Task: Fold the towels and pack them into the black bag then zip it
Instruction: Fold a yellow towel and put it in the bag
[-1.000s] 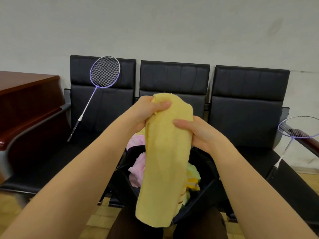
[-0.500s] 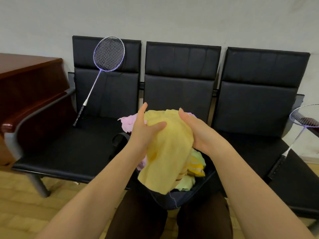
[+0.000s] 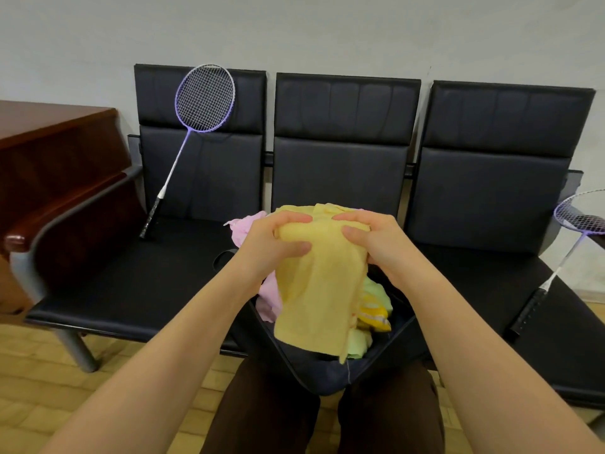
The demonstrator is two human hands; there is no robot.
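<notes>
Both hands hold a yellow towel (image 3: 319, 290) up over the open black bag (image 3: 327, 375), which sits at the front of the middle seat of a row of 3 black seats (image 3: 340, 178), against the person's brown-trousered knees (image 3: 268, 414). The left hand (image 3: 271, 244) grips the towel's upper left edge, fingers curled over the top and thumb pressed on the front; the right hand (image 3: 373, 240) grips the upper right edge the same way, so the cloth is bunched between them and hangs down in a long fold whose lower end overlaps the bag's mouth. Inside the bag lie a pink towel (image 3: 266, 296), a pale green towel (image 3: 376, 296) and a yellow striped one (image 3: 373, 314), all loosely heaped. A purple racket (image 3: 204, 99) leans on the left seat's backrest; another racket (image 3: 581, 217) shows at the right edge. A wooden cabinet (image 3: 49, 152) stands at left.
</notes>
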